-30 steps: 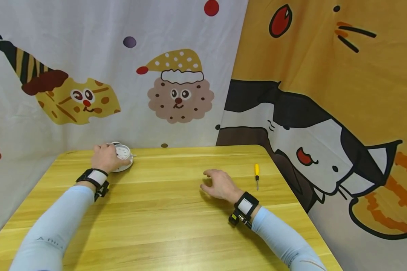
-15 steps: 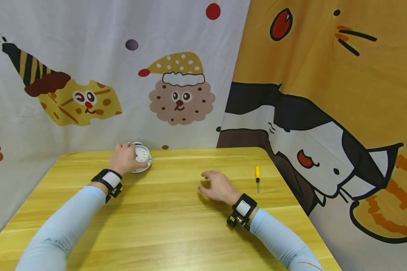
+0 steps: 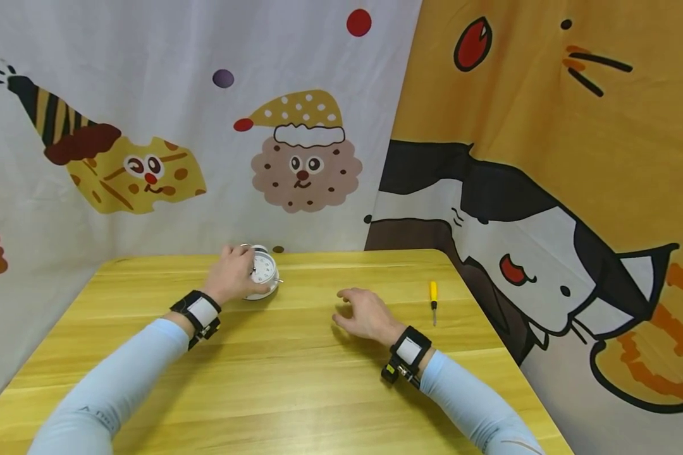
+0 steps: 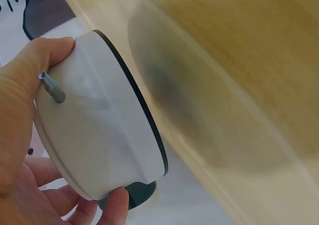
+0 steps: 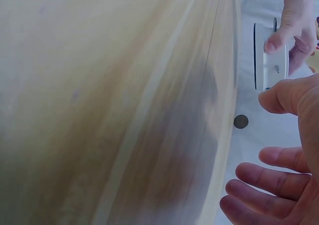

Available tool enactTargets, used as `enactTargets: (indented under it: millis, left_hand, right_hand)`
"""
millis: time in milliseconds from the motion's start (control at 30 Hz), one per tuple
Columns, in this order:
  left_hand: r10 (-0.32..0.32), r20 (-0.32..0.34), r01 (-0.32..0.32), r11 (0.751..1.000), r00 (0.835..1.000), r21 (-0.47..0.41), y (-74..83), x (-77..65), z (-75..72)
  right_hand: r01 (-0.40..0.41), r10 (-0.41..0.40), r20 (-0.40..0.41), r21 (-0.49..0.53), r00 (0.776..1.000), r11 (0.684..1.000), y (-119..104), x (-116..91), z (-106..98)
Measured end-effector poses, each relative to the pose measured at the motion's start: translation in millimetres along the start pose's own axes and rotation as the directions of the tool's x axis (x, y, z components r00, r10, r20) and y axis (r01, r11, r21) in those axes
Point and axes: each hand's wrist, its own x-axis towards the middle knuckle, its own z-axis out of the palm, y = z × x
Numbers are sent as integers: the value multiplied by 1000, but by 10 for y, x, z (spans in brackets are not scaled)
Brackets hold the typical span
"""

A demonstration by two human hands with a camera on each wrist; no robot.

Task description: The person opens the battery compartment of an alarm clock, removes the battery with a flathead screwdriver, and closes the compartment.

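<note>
A round white alarm clock (image 3: 264, 270) is in my left hand (image 3: 230, 277) near the table's far edge. Its numbered dial faces up toward the head camera, partly covered by the fingers. Seen from the left wrist, the clock's white side (image 4: 97, 110) has a dark rim and a short metal peg, and a gap parts it from the tabletop. The left thumb (image 4: 60, 50) presses one side while the fingers curl round the other. My right hand (image 3: 369, 314) hovers over the middle of the table, holding nothing, its fingers spread and loosely bent.
On the right part of the wooden table (image 3: 296, 392) lies a screwdriver (image 3: 434, 302) with a yellow handle, its tip toward me. A curtain (image 3: 301, 57) printed with cartoon figures hangs right behind the table's far edge.
My left hand has carried the alarm clock to the right along the far side of the table. The right hand has hardly moved, and the screwdriver lies where it was.
</note>
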Motion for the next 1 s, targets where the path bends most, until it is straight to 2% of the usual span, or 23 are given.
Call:
enactTargets:
  millis: [333, 567, 833, 1000]
  left_hand:
    - [88, 12, -88, 996, 996, -13, 243, -76, 151]
    - [137, 31, -136, 991, 990, -14, 432, -138, 194]
    - [201, 82, -200, 979, 976, -27, 613, -165, 255]
    - [267, 91, -264, 964, 959, -41, 689, -192, 288]
  right_hand:
    - [16, -16, 23, 18, 1000, 1000, -49, 15, 10]
    - [16, -16, 32, 6, 999, 1000, -51, 37, 23]
    - [66, -70, 73, 64, 995, 996, -31, 70, 41]
    - [110, -117, 73, 99, 990, 989, -33, 71, 61]
